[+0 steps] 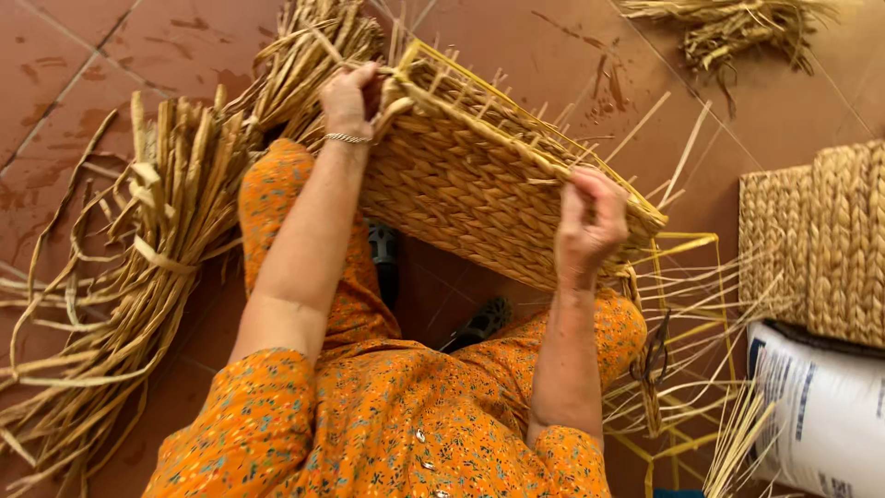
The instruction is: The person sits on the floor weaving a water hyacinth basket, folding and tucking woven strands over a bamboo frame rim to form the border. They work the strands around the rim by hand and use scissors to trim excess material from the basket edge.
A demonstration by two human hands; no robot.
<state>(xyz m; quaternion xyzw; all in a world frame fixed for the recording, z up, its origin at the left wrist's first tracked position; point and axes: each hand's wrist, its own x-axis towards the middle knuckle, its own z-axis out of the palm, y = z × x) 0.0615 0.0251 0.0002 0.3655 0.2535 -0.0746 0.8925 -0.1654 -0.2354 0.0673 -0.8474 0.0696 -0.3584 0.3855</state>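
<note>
Two hands: left (348,97), right (590,221). Two woven baskets, one held (479,184), one far right (816,249). Two straw bundles, left (138,277) and far (728,28). One white sack (820,415). One bracelet (347,138).

Half-woven straw basket (479,184) tilted on yellow frame.

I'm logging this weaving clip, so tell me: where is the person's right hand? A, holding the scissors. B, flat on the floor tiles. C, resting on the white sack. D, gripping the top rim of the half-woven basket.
D: the right hand pinches the upper rim of the half-woven basket, well away from the white sack, while the left hand holds the rim's far corner.
</note>
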